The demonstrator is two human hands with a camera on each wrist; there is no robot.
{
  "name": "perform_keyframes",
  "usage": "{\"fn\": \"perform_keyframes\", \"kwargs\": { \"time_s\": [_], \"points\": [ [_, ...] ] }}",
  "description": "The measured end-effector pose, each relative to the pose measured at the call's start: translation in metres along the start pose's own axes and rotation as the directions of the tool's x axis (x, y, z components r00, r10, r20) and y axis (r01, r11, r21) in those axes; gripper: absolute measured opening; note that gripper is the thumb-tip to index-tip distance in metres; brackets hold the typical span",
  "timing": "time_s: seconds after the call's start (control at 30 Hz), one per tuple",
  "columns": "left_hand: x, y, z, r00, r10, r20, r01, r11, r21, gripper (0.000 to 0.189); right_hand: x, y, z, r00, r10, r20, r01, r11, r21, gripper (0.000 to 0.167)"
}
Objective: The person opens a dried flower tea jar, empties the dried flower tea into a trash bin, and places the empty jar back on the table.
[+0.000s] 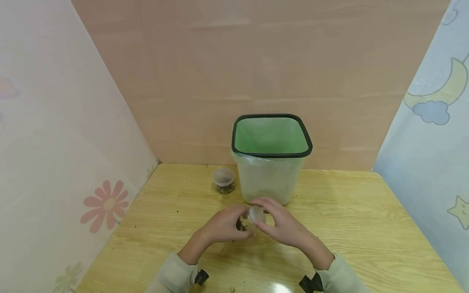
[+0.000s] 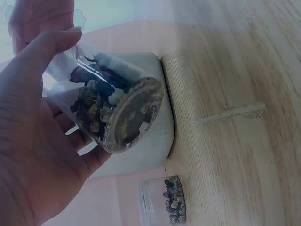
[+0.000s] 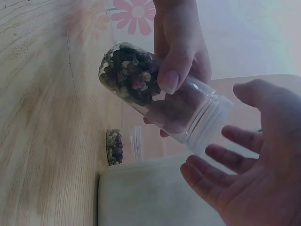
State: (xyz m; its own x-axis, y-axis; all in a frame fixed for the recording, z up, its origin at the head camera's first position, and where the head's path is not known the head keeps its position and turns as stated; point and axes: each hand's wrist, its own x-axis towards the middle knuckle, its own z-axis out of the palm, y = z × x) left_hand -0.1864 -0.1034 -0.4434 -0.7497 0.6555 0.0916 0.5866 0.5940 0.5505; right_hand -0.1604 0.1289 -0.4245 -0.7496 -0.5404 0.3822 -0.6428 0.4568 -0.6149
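Observation:
My left hand [image 1: 225,226] grips a clear plastic jar [image 2: 101,101] round its side, thumb on one face and fingers behind. Dark dried leaves and small dried flower buds [image 3: 134,80] fill its lower part. The jar leans, its whitish round top [image 1: 257,214] turned toward my right hand [image 1: 283,226]. Around that top the right hand's thumb and fingers are spread and loosely bent; in the right wrist view a gap shows between the palm and the jar's ridged end [image 3: 209,125].
Beyond the hands stands a pale green bin [image 1: 269,177] with a dark rim. To its left is a short clear jar [image 1: 224,181] with dried bits at its bottom. A thin pale strip [image 2: 230,113] lies on the wooden table [image 1: 351,219]; patterned panels flank both sides.

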Motion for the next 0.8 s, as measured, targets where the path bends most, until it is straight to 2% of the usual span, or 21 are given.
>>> {"fn": "perform_keyframes", "kwargs": {
  "time_s": [0.17,0.33,0.43,0.6,0.8],
  "points": [
    [0.0001,0.0036,-0.0008,0.999,-0.022,-0.031,0.024,0.998,0.062,0.046,0.0022,-0.0013,-0.002,0.993,0.116,-0.006,-0.116,0.993,0.008,0.047],
    [0.0002,0.0067,-0.002,0.999,-0.02,-0.03,0.023,0.996,0.09,0.048,0.0039,-0.0022,-0.0033,0.99,0.141,0.012,-0.141,0.99,-0.001,0.046],
    [0.0005,0.0077,-0.0025,1.0,-0.012,-0.028,0.015,0.996,0.093,0.049,0.0039,-0.0024,-0.0032,0.993,0.118,0.009,-0.118,0.993,-0.008,0.043],
    [0.0016,0.0073,-0.0026,1.0,0.017,-0.017,-0.015,0.997,0.077,0.047,0.0026,-0.0016,-0.0033,0.999,0.036,0.009,-0.035,0.999,-0.028,0.038],
    [0.0007,0.0051,-0.0047,0.998,0.056,0.026,-0.056,0.998,0.002,0.049,0.0012,0.0003,-0.0036,0.997,-0.064,0.033,0.065,0.998,-0.016,0.038]
  ]
}}
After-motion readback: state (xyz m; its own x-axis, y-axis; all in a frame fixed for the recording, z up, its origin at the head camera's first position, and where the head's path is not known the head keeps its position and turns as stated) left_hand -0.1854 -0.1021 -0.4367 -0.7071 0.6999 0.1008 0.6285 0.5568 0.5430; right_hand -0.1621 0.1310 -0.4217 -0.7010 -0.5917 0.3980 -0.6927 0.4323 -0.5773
